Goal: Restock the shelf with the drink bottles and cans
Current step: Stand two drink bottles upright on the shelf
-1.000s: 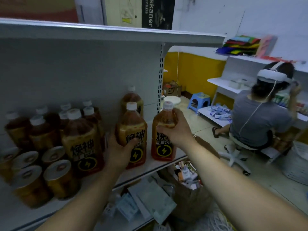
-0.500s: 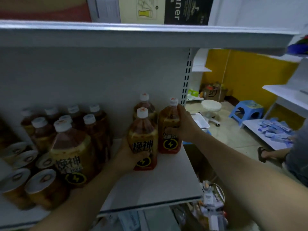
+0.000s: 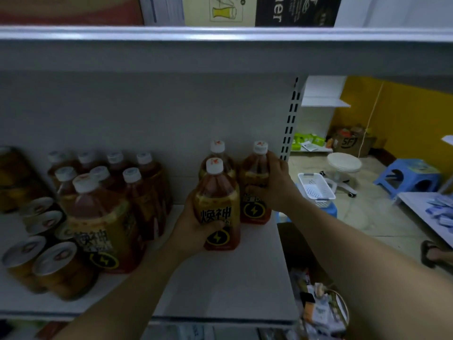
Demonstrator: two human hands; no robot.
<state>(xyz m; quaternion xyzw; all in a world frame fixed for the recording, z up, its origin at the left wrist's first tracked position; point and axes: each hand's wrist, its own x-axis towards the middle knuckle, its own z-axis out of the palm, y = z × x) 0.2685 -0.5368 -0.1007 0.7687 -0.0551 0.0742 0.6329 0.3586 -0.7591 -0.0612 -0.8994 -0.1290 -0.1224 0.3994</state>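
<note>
Both hands grip bottles on the shelf [image 3: 220,285]: left hand [image 3: 193,227] the front bottle [image 3: 217,204], right hand [image 3: 274,190] the right bottle [image 3: 255,177].

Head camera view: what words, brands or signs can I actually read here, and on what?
"焕神": left-hand bottle, gripped by the left hand; also the front bottle of the left group.
"ner": end of a word on the dark box at the top.
"SF": distant cardboard box.
Right-hand bottle, gripped by the right hand: characters blurred; a lightning sign shows.
Marks on the caps: too small.
</note>
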